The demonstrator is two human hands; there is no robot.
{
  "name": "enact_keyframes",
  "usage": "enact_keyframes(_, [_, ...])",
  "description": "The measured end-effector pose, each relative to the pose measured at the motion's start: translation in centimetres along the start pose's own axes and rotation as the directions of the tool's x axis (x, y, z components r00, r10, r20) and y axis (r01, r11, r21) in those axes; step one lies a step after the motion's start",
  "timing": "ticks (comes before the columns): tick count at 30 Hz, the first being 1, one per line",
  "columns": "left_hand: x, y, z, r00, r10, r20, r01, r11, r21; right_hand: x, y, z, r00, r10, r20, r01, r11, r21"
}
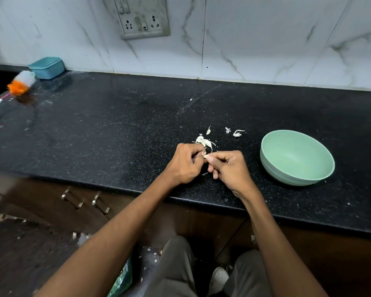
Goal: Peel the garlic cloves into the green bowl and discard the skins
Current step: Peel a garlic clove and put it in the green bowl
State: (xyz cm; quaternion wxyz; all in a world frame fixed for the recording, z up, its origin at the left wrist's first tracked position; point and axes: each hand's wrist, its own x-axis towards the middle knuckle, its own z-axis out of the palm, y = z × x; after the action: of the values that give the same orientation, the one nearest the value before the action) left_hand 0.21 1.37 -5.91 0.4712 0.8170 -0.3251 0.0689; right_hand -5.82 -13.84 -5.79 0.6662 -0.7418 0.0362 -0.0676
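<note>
Both my hands meet over the black counter near its front edge. My left hand (186, 163) and my right hand (228, 168) pinch a small pale garlic clove (206, 156) between their fingertips; most of the clove is hidden by the fingers. Just behind the hands lies a heap of white garlic skins (204, 141). More skin scraps (237, 133) lie further right. The green bowl (272, 159) stands to the right of my right hand, and nothing shows inside it.
A teal plastic tub (46, 67) sits at the back left by the wall. An orange and white brush (19, 83) lies beside it. Cabinet handles (100, 203) are below the counter edge. A wall socket plate (142, 17) is mounted above.
</note>
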Motion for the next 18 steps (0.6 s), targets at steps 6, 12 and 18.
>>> enact_keyframes(6, [-0.01,0.07,-0.01,1.000,0.010,-0.018,-0.011,1.000,-0.009,-0.26,-0.56,0.04,1.000,0.012,0.029,-0.012,1.000,0.012])
enact_keyframes(12, [-0.04,0.29,-0.11,1.000,-0.001,-0.015,0.000,0.999,-0.046,-0.57,-0.96,0.08,0.999,0.015,0.038,-0.016,0.999,0.034])
enact_keyframes(18, [0.02,0.14,-0.17,1.000,-0.017,-0.022,0.016,0.998,-0.056,-0.78,-1.04,0.13,0.999,0.022,0.028,-0.022,1.000,0.022])
